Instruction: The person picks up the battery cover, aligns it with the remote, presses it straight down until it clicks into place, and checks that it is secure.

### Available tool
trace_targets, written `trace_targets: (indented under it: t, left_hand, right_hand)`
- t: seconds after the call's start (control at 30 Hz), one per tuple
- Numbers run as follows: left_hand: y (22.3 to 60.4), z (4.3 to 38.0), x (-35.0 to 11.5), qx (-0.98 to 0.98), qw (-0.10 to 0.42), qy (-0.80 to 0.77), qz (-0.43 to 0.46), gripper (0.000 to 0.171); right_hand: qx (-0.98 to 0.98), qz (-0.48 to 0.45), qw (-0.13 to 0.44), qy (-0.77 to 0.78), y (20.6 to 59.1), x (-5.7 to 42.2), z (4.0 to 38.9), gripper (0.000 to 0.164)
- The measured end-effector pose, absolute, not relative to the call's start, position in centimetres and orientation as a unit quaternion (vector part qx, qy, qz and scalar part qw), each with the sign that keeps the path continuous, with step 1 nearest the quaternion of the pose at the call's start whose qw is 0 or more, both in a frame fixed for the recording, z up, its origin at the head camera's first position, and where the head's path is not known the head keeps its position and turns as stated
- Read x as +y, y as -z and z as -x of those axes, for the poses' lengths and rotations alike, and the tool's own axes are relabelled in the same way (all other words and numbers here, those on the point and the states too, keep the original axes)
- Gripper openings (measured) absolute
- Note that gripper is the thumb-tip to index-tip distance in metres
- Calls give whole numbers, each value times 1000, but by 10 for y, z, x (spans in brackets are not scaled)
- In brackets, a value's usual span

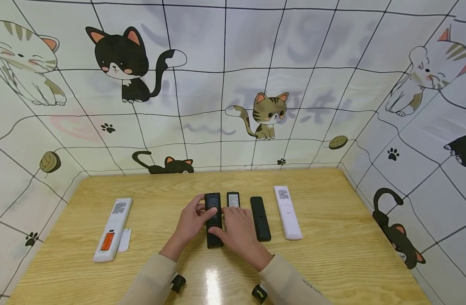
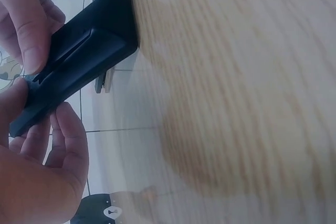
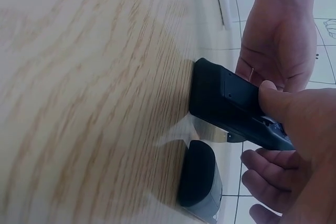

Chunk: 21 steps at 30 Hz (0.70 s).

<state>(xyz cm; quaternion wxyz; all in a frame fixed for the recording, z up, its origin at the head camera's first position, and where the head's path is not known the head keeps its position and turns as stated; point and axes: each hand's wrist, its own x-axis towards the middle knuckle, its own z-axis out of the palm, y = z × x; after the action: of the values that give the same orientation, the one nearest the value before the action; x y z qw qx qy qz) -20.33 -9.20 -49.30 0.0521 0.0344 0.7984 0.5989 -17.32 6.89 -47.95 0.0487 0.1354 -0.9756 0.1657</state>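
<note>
In the head view a black remote control (image 1: 214, 201) lies back side up between my two hands, its near end low over the wooden table (image 1: 317, 271). My left hand (image 1: 190, 221) grips its left side, thumb on top and fingers along the side. The right hand (image 1: 241, 231) holds it from the right, with the thumb pressed on the lower back. The right wrist view shows a gap in the remote's back (image 3: 239, 90) beside that thumb. The right fingers are curled by its far side. A dark remote with a pale label (image 1: 233, 199) stands partly hidden behind the right hand.
Right of the hands lie a black remote (image 1: 260, 218) and a white remote (image 1: 287, 212). At the left, another white remote (image 1: 118, 216) shows an orange battery (image 1: 107, 241) in its compartment, with a white cover (image 1: 124, 240) beside it. A cat-patterned backdrop (image 1: 202, 84) encloses the table.
</note>
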Motion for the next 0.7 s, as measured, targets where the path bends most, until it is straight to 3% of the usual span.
trace_targets:
  t: [0.7]
  left_hand:
    - [493,201,-93,789,48,-611,-37,45]
  right_hand:
    - [-976,-128,34,-175,476,68,172,63]
